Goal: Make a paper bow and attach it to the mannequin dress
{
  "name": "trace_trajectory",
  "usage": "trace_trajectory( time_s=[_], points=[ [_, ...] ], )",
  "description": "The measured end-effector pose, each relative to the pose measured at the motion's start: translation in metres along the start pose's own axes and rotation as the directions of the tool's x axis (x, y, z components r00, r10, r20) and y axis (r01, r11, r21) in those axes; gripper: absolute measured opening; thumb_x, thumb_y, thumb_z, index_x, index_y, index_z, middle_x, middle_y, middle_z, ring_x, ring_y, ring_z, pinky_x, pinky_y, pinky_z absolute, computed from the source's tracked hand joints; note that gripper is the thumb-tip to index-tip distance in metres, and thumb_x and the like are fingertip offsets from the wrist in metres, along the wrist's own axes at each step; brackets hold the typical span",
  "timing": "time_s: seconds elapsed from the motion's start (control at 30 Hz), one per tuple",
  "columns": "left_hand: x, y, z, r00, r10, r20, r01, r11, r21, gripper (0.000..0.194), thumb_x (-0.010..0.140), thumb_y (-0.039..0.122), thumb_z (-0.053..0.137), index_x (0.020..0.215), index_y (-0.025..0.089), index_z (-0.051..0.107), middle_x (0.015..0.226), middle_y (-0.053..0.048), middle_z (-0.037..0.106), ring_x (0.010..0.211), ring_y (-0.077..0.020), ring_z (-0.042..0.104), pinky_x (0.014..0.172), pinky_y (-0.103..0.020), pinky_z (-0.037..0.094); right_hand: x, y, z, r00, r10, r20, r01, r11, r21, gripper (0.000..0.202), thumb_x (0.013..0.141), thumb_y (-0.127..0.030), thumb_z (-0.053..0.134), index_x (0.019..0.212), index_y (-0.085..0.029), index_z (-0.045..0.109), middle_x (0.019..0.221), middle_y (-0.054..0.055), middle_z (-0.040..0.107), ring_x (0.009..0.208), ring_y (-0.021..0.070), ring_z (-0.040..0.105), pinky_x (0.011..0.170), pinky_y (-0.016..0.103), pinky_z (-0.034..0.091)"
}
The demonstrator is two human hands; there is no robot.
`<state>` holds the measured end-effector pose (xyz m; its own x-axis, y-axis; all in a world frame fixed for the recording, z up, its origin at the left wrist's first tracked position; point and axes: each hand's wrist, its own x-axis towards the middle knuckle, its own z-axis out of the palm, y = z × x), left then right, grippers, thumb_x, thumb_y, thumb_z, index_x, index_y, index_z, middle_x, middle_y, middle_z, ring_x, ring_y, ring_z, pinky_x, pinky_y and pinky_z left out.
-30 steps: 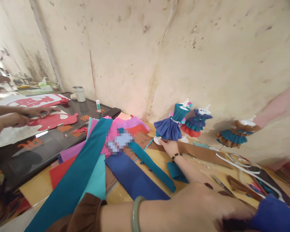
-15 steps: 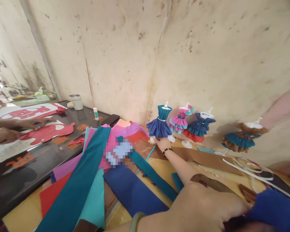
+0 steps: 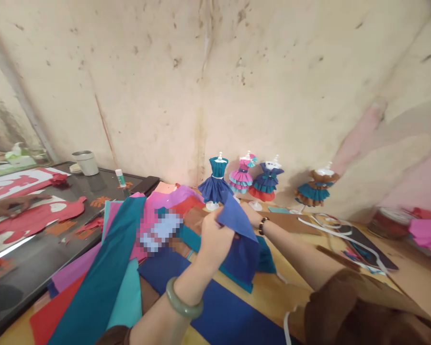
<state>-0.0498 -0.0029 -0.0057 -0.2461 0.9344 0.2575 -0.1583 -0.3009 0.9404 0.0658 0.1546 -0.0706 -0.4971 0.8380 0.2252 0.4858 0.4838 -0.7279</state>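
Note:
My left hand (image 3: 217,239), with a jade-green bangle at the wrist, is closed on a blue piece of crepe-like paper (image 3: 240,239) and holds it up above the table. My right hand (image 3: 249,215), wearing a dark bead bracelet, is behind that piece; its fingers are hidden. It is near the foot of a small dress form with a teal top and blue skirt (image 3: 215,184). To its right are a pink layered dress (image 3: 241,177) and a blue, teal and red dress (image 3: 267,179). A brown and teal dress (image 3: 314,189) stands farther right.
Coloured sheets cover the table, among them a long teal strip (image 3: 93,273) and a blue strip (image 3: 233,311). On the black table at left are a glue stick (image 3: 120,178), a white cup (image 3: 86,164) and another person's hand (image 3: 17,205) on red cutouts. A dark phone-like slab (image 3: 366,247) lies right.
My left hand has brought the blue piece from the lower right up to the middle, in front of my right hand. The view has turned right.

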Motion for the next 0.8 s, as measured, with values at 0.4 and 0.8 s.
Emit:
trace_trajectory(
  time_s=[0.4, 0.8],
  points=[
    [0.0, -0.024, 0.008, 0.979, -0.203, -0.025, 0.186, 0.934, -0.306, 0.029, 0.065, 0.03, 0.074, 0.086, 0.012, 0.067, 0.085, -0.007, 0.071, 0.072, -0.0162, 0.067, 0.065, -0.031, 0.06, -0.143, -0.048, -0.02, 0.99, -0.002, 0.139, -0.041, 0.951, 0.305, 0.054, 0.073, -0.04, 0.07, 0.12, -0.019, 0.056, 0.102, 0.007, 0.07, 0.088, 0.0237, 0.067, 0.077, 0.034, 0.055],
    [0.023, -0.066, -0.007, 0.914, -0.243, -0.326, 0.124, 0.93, -0.345, 0.016, 0.063, 0.016, 0.067, 0.072, 0.015, 0.054, 0.054, 0.009, 0.051, 0.039, -0.0026, 0.041, 0.053, -0.028, 0.056, -0.142, 0.01, -0.088, 0.967, 0.207, -0.148, -0.218, 0.974, -0.059, 0.035, 0.077, -0.012, 0.057, 0.111, -0.014, 0.065, 0.092, 0.009, 0.073, 0.082, 0.0195, 0.068, 0.081, 0.035, 0.052]
  ],
)
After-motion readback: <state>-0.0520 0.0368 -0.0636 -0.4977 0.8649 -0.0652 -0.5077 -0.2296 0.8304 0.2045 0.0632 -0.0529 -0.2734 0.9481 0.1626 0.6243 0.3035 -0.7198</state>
